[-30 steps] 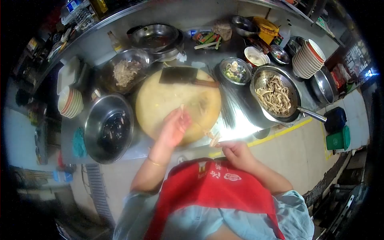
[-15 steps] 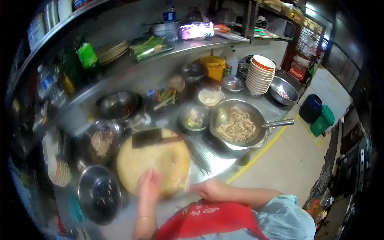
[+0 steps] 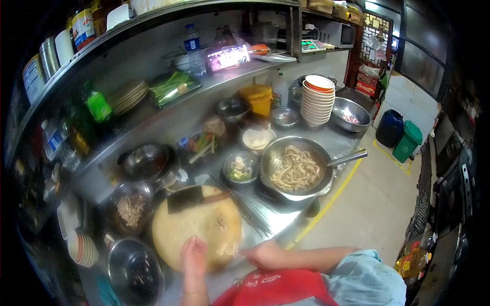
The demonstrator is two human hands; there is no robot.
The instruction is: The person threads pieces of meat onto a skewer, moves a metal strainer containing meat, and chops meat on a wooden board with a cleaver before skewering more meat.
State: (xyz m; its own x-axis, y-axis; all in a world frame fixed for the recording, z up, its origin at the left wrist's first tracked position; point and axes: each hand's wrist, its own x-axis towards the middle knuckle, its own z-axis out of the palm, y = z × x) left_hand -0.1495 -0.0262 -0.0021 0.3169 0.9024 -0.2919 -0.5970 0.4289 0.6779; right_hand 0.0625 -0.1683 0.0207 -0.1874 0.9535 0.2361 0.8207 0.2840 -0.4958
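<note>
My left hand [image 3: 194, 256] rests flat on the near edge of a round pale chopping block [image 3: 198, 228], fingers together, holding nothing that I can see. At the block's near right edge my right hand [image 3: 260, 253] pinches a small pale piece of food [image 3: 228, 248] against the wood. A cleaver [image 3: 190, 198] lies flat on the far side of the block, away from both hands.
A colander of pale strips [image 3: 295, 169] with a long handle stands to the right. Steel bowls [image 3: 135, 271] sit at the left, stacked bowls [image 3: 317, 100] at the back right. Skewers [image 3: 248, 206] lie beside the block. A shelf with bottles runs above.
The view has tilted up, showing the shelf and room. Both hands have drawn to the block's near edge; the right hand moved from below the counter edge onto the block.
</note>
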